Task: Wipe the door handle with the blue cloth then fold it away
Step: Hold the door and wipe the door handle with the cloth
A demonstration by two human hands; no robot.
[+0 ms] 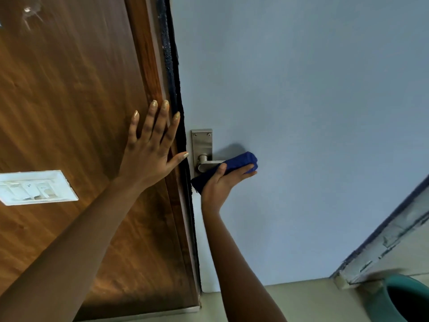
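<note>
A silver lever door handle (205,163) on a steel backplate (202,145) is fixed to the pale blue door (301,112). The dark blue cloth (241,160) is wrapped around the outer end of the lever, hiding it. My right hand (222,182) grips the cloth from below, thumb on its near side. My left hand (151,145) lies flat with fingers spread on the brown wooden panel (69,101) beside the door's edge, holding nothing.
A white switch plate (34,188) sits on the wooden panel at the left. A dark seal strip (173,66) runs along the door's edge. A green bin (399,298) stands at the bottom right on the pale floor (313,303), next to a worn frame.
</note>
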